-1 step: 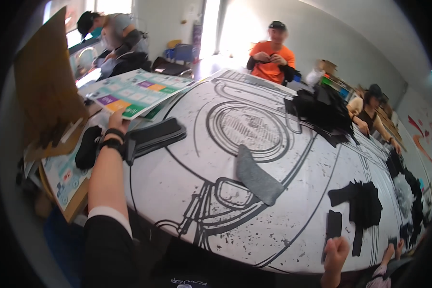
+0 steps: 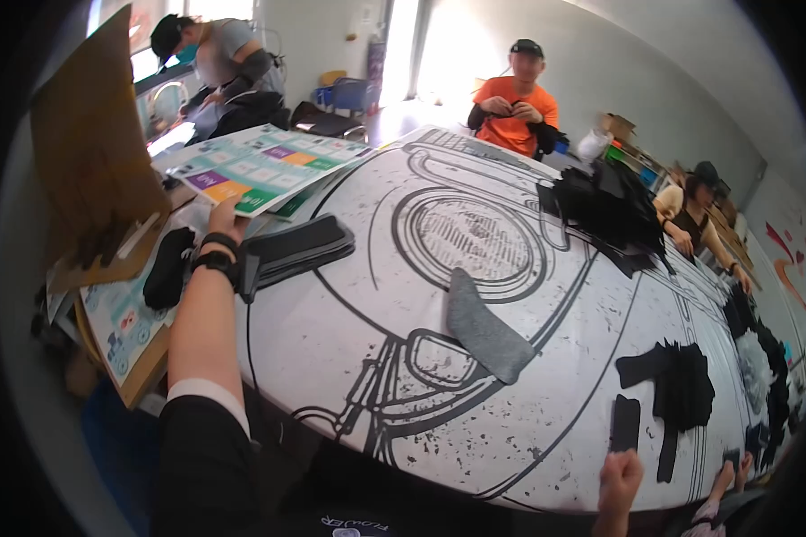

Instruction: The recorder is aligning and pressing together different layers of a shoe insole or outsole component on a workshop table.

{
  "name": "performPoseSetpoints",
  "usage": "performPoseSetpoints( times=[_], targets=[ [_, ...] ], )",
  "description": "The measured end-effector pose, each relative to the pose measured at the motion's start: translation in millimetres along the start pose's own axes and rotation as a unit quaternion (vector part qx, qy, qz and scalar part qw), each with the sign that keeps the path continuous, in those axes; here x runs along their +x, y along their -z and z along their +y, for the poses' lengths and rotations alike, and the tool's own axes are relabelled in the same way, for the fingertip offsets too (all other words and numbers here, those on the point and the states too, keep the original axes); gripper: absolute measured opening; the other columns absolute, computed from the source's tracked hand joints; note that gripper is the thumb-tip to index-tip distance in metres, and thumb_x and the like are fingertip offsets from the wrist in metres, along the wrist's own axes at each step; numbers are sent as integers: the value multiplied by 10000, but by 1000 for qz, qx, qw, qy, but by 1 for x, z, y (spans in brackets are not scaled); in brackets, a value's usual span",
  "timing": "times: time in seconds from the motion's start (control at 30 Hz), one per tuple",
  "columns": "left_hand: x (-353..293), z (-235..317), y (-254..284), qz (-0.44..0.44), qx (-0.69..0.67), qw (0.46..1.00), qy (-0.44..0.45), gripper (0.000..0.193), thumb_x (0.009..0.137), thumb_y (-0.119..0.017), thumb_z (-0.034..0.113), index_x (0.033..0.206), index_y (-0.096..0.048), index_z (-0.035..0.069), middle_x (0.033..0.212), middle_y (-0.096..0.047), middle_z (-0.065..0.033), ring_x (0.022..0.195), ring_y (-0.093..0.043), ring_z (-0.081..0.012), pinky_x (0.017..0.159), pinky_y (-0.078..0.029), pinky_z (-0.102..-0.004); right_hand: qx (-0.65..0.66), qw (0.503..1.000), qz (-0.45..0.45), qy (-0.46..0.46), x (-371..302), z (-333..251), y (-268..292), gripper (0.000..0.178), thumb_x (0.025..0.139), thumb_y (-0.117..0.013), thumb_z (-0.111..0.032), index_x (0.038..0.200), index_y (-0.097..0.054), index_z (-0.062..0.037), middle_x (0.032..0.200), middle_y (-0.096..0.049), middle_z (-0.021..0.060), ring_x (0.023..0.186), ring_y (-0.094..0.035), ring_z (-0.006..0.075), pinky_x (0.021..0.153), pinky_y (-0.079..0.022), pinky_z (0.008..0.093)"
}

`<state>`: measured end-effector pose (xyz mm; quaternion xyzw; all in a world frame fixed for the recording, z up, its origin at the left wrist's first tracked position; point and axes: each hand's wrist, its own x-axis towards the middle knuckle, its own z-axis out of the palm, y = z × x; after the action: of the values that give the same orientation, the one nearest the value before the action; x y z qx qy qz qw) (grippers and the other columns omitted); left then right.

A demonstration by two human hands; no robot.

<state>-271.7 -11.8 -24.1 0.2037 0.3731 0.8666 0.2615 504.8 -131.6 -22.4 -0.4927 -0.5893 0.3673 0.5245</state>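
At the left, my left hand (image 2: 227,217) is closed on the near corner of a large printed card sheet (image 2: 282,170) with coloured squares. Another sheet shows partly beneath it. Beside that wrist lies a stack of dark grey socks (image 2: 304,249). A single grey sock (image 2: 488,331) rests flat mid-table, apart from both hands. Near the lower right edge, my right hand (image 2: 620,477) is closed in a fist at the near end of a narrow dark sock (image 2: 626,421). Its palm side is hidden, so any held thing cannot be made out. Several black socks (image 2: 681,385) lie piled just beyond.
A white cover with black line drawing spreads over the table (image 2: 376,295). Black fabric pieces (image 2: 604,210) heap at the far right. A cardboard box (image 2: 94,134) stands left. People sit around the far and right sides; another person's hands (image 2: 730,474) are at lower right.
The whole view has shifted slightly. My right fist has moved a little toward the table's near edge, still closed. My left hand stays on the printed sheet's corner.
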Motion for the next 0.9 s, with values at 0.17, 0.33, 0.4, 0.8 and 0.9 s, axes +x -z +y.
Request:
performPoseSetpoints(
  times=[0.17, 0.33, 0.4, 0.8, 0.9],
  targets=[
    [-23, 8, -13, 61, 17, 998, 28, 272, 852, -528, 52, 1113, -468, 0, 1023, -572, -121, 892, -605, -256, 748, -531, -380, -76, 985, -141, -67, -41, -8, -18, 323, 950, -424, -193, 683, -498, -29, 644, -479, 20, 536, -407, 96, 503, -332, 234],
    [-9, -2, -12, 71, 77, 992, 65, 279, 868, -550, 133, 1099, -483, -9, 1012, -582, -119, 820, -619, -240, 722, -533, -362, -88, 980, -157, -90, -43, -8, -25, 352, 951, -423, -203, 660, -496, -20, 597, -471, 22, 523, -413, 98, 504, -347, 233],
    [0, -6, -17, 83, 111, 987, 79, 318, 863, -578, 186, 1086, -490, -22, 993, -591, -122, 788, -624, -234, 699, -529, -343, 35, 988, -64, -136, -45, 13, -11, 383, 939, -460, -286, 652, -518, -39, 561, -465, 29, 519, -428, 114, 560, -412, 260],
    [51, -26, 25, 32, 597, 799, 62, 691, 838, -560, 332, 1365, -213, 50, 1269, -392, -224, 1144, -359, -350, 953, -284, -428, -49, 999, 9, 4, -41, -16, -37, 189, 869, -548, -186, 759, -496, -42, 778, -537, 86, 720, -529, 136, 650, -426, 245],
    [59, 0, 46, 188, 719, 668, 24, 944, 717, -615, 431, 1433, -83, 122, 1387, -185, -342, 1309, -113, -490, 1091, -161, -431, -191, 932, -72, 299, -32, -74, -40, 692, 765, -690, -150, 1302, -254, -157, 1278, -371, 176, 1042, -490, 225, 868, -411, 350]
  ],
)
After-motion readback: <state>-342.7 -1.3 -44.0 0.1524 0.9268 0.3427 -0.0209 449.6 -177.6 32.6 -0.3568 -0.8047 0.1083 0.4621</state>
